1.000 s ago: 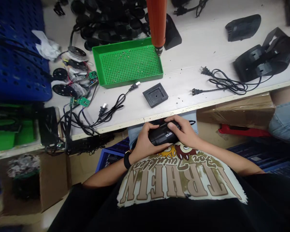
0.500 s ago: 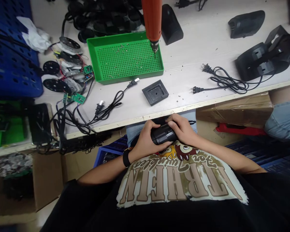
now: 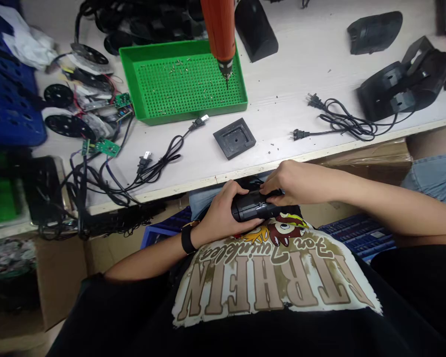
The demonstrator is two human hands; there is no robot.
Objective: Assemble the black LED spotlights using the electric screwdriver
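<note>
A black plastic housing (image 3: 247,206) lies across my lap, just below the bench edge. My left hand (image 3: 223,210) is wrapped round its left end, thumb on the near side. At the other end my right hand (image 3: 282,182) has its fingers closed on the housing, seen mostly from the back. What the right fingertips press on is partly hidden. Just beyond, on the bench, lies a dark block with a rectangular recess (image 3: 234,139). An orange electric screwdriver (image 3: 221,29) hangs bit-down over a green perforated tray (image 3: 152,116) that holds scattered small screws.
Corded plugs (image 3: 159,163) and green circuit boards (image 3: 107,147) crowd the bench's left side. Black housings (image 3: 375,32) and a coiled cord (image 3: 351,121) lie to the right. A blue crate (image 3: 11,109) stands far left. Another person's knee (image 3: 429,171) shows at right.
My right hand has turned, its wrist and elbow swinging up and out to the right, fingers now gripping from the far side. My left hand keeps its hold. The whole view has shifted slightly.
</note>
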